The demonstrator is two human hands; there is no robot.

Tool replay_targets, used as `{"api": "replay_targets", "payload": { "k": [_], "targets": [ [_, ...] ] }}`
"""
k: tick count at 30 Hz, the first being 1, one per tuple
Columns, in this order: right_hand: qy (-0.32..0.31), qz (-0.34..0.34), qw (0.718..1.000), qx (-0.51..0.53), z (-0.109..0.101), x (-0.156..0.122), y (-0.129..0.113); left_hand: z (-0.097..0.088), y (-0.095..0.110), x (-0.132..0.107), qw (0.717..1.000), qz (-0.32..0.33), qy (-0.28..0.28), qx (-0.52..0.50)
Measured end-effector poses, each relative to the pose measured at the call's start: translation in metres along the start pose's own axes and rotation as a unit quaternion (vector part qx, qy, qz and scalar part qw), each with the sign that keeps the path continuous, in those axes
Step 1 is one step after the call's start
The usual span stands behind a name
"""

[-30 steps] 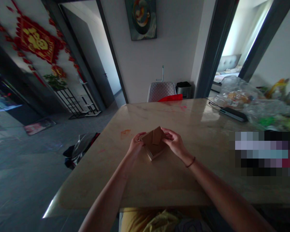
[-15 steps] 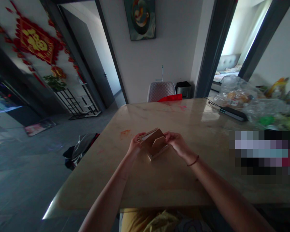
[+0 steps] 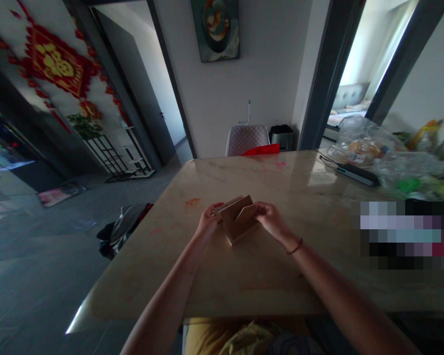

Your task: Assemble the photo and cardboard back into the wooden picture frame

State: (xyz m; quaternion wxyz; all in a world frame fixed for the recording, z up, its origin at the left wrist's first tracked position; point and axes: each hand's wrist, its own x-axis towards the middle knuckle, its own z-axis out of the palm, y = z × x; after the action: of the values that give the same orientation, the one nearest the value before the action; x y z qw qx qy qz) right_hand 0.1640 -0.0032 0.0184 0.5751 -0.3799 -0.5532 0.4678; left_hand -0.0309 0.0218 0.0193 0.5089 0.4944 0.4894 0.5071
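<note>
A small brown cardboard box (image 3: 235,224) rests on the marble table (image 3: 251,276) in front of me. My left hand (image 3: 207,223) grips its left corner with curled fingers. My right hand (image 3: 271,219) pinches a tan flap (image 3: 247,213) folded over the box's top right side. The box lid is tilted up at the back. A red cord sits on my right wrist.
Plastic bags with food (image 3: 370,143) and a dark flat device (image 3: 355,173) lie at the table's far right. A grey chair with a red item (image 3: 249,140) stands at the far edge. A dark bag (image 3: 124,229) lies on the floor to the left.
The flap, standing upright a second ago, has been folded down and to the right over the box by my right hand. My left hand has stayed on the left corner.
</note>
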Motion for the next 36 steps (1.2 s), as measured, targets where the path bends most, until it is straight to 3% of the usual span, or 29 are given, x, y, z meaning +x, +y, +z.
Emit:
{"api": "replay_targets", "payload": {
  "k": [7, 12, 18, 21, 30, 36],
  "targets": [
    [-0.005, -0.009, 1.000, -0.014, -0.001, 0.000, 0.001, 0.001, -0.003, 0.003, 1.000, -0.004, 0.003, -0.030],
    [0.015, 0.023, 0.999, -0.029, -0.001, 0.001, 0.000, 0.001, 0.001, 0.000, 1.000, -0.012, 0.020, -0.002],
    [0.182, 0.035, 0.982, -0.031, -0.006, 0.004, -0.003, 0.001, 0.003, 0.000, 0.999, -0.021, 0.024, -0.015],
    [0.211, 0.026, 0.977, 0.006, -0.009, 0.006, -0.001, 0.001, 0.002, 0.001, 0.999, -0.027, 0.024, -0.009],
    [0.145, -0.002, 0.989, -0.035, -0.011, 0.008, 0.002, 0.000, 0.001, 0.001, 1.000, -0.010, 0.015, -0.003],
    [0.115, -0.060, 0.964, -0.231, -0.011, 0.004, -0.001, 0.001, 0.003, -0.001, 1.000, -0.007, 0.018, 0.019]
  ]
}}
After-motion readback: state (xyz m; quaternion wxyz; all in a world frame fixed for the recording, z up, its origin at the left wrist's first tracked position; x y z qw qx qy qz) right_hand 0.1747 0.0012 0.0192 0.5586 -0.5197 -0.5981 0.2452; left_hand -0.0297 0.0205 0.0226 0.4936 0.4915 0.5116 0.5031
